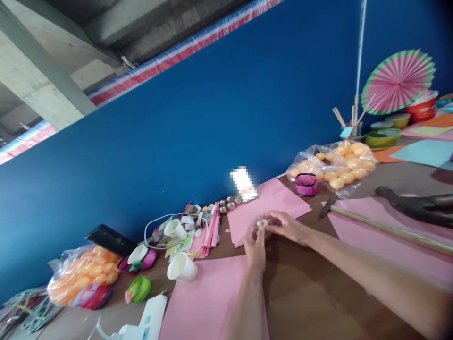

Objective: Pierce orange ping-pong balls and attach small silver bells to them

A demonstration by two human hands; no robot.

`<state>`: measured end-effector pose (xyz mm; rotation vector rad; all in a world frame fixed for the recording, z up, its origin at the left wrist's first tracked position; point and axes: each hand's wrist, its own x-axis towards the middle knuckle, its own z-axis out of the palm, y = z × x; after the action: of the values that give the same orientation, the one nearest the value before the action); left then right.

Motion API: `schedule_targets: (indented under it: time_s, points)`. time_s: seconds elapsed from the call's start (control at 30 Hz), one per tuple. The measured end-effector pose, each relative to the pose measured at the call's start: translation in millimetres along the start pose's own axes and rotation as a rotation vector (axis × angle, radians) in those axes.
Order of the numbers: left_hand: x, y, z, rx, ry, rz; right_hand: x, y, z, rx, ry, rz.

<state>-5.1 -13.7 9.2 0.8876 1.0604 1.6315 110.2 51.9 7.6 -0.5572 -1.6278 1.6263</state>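
My left hand [255, 243] and my right hand [285, 227] meet over the brown tabletop, by the edge of a pink sheet of paper [271, 203]. Between their fingertips is a small shiny silvery piece [262, 222] with a yellowish patch; its exact kind is too small to make out. The fingers of both hands are closed around it and partly cover it. Several shiny metal balls [222, 208] lie beyond my left hand, against the blue wall. Under my left forearm another pink sheet [208, 302] lies flat.
A hammer [389, 225] and a black-handled tool [414, 203] lie at right. Bags of orange balls [348, 165] stand on both sides. Paper cups [182, 267], a white power strip [152, 318] and a white cable [146, 231] are at left. A folded paper fan [398, 82] stands at back right.
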Motion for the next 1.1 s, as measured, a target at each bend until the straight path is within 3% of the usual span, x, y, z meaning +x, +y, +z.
schedule_targets:
  time_s: [0.33, 0.6, 1.1]
  points:
    - [-1, 4, -0.6, -0.029, -0.040, -0.038, -1, -2, 0, 0.031, -0.013, 0.015]
    - [-1, 6, -1.3, -0.013, -0.021, -0.088, -1, -8, 0, 0.046, 0.038, 0.056]
    - [1, 6, 0.4, 0.032, 0.029, -0.100, -2, -14, -4, 0.168, -0.018, 0.121]
